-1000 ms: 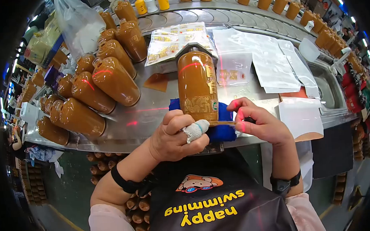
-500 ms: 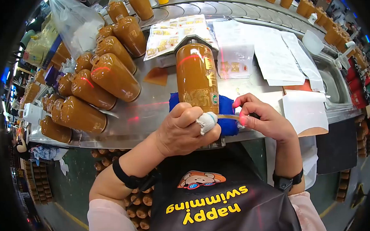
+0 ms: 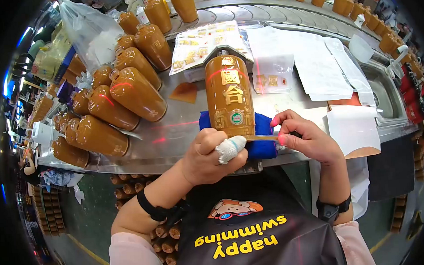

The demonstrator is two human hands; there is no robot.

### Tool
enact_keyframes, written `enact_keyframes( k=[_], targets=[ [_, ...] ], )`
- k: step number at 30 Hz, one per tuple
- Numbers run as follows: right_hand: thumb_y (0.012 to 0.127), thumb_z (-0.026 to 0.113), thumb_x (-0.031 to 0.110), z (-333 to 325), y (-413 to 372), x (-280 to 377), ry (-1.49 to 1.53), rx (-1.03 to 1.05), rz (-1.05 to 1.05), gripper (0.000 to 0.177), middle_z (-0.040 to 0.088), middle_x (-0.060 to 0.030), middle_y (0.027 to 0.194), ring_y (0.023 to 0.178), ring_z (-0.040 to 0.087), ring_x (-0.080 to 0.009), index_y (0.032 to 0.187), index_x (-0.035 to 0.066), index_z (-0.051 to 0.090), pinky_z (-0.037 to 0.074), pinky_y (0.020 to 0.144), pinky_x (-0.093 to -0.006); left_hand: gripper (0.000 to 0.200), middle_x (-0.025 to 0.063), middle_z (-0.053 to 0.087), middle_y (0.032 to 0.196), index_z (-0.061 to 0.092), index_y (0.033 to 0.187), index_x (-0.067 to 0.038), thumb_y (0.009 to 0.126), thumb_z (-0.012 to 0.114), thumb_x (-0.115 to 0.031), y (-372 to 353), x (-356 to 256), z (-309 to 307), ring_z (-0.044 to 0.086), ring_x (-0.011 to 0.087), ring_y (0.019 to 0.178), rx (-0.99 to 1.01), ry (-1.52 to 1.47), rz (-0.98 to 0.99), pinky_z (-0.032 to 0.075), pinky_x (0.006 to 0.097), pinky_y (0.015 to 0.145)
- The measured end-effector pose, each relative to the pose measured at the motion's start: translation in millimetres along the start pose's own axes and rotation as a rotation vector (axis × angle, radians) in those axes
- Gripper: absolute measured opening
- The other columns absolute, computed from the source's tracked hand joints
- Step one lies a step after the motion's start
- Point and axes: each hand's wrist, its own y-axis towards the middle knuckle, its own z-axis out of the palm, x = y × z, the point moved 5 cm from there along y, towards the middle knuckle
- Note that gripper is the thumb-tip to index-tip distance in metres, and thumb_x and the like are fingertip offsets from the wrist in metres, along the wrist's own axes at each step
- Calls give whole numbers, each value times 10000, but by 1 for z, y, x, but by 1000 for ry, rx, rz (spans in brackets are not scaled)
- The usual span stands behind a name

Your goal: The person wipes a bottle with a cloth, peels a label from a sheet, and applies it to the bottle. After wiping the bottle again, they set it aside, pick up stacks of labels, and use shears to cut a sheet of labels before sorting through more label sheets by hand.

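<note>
A glossy amber-brown ceramic bottle [image 3: 229,95] lies on its side on a blue cloth pad [image 3: 262,147], neck pointing away, gold characters and a round emblem facing up. My left hand [image 3: 208,156] grips the bottle's base; its thumb wears a white bandage wrap. My right hand [image 3: 304,138] pinches a thin amber strip [image 3: 262,137] that runs along the bottle's bottom edge. A red laser line crosses the bottle's shoulder.
Several matching bottles [image 3: 125,96] lie stacked at left on the steel counter [image 3: 174,129]. Sheets of gold stickers [image 3: 208,40] and white backing papers [image 3: 313,66] lie behind. A conveyor [image 3: 282,6] carries more bottles at the back. A steel sink [image 3: 385,96] is at right.
The bottle has rolled in my left hand, so the gold characters and emblem now face up. My right hand stays at the strip by the base.
</note>
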Motion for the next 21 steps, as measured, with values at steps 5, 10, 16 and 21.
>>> enact_keyframes(
  k=[5, 10, 16, 21],
  targets=[
    [908, 618, 217, -1, 1, 1, -33, 10, -21, 206, 469, -64, 1104, 933, 469, -129, 803, 42, 587, 415, 791, -260, 244, -5, 586, 1027, 647, 840, -171, 609, 693, -107, -2, 4, 5, 479, 206, 887, -19, -63, -45, 444, 322, 679],
    [891, 641, 273, -3, 2, 1, -18, 6, 2, 259, 475, -73, 1122, 992, 436, -141, 797, 40, 581, 383, 826, -264, 251, 13, 589, 1045, 650, 803, -163, 573, 708, -81, -13, 2, 0, 482, 217, 851, -53, -46, -127, 433, 315, 664],
    [906, 608, 192, -1, 4, 0, -35, -5, -37, 180, 485, -64, 1078, 920, 475, -133, 815, 38, 586, 423, 783, -262, 207, 0, 577, 1086, 643, 803, -177, 605, 677, -132, -1, -1, 2, 477, 211, 875, -37, 46, 30, 439, 334, 669],
    [881, 615, 143, -3, 8, -3, -44, -15, -16, 133, 495, -49, 1090, 963, 475, -144, 821, 34, 569, 406, 833, -253, 181, 35, 612, 1068, 634, 808, -136, 630, 669, -131, -7, 3, 1, 492, 227, 882, -95, -32, -90, 458, 345, 700]
  ],
)
